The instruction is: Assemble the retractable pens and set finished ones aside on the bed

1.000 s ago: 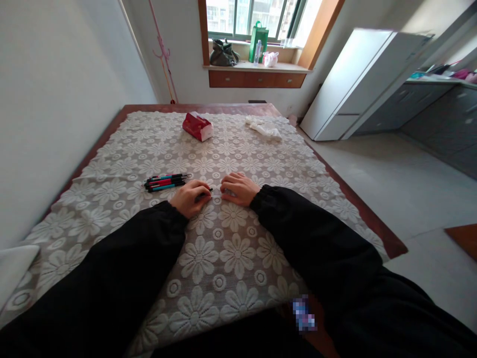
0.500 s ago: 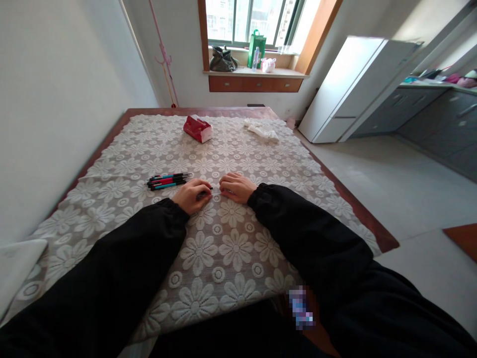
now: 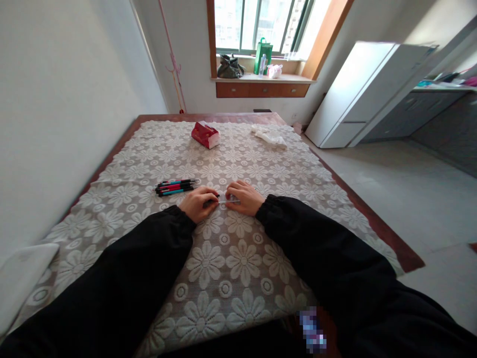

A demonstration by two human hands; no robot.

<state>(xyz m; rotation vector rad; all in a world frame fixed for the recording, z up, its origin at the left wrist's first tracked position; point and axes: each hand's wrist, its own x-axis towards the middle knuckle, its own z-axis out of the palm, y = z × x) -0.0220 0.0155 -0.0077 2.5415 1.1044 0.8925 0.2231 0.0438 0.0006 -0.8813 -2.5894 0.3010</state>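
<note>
Daylight from the window (image 3: 257, 25) at twelve o'clock falls on a table (image 3: 208, 118) with a flowered cloth (image 3: 244, 258). Near its middle, the left hand (image 3: 198, 204) has its fingertips closed on one end of a thin clear rod (image 3: 228, 201); a dark tip shows beside them. At three o'clock of it, the right hand (image 3: 246, 198) curves its fingers around the other end, partly open; I cannot tell how firmly they pinch. Pens (image 3: 176, 187) lie together at ten o'clock of the left hand, a red pack (image 3: 205, 135) at twelve. I judge the handling of the rod is halfway, not finished; whether the pens are done or waiting, I cannot tell.
</note>
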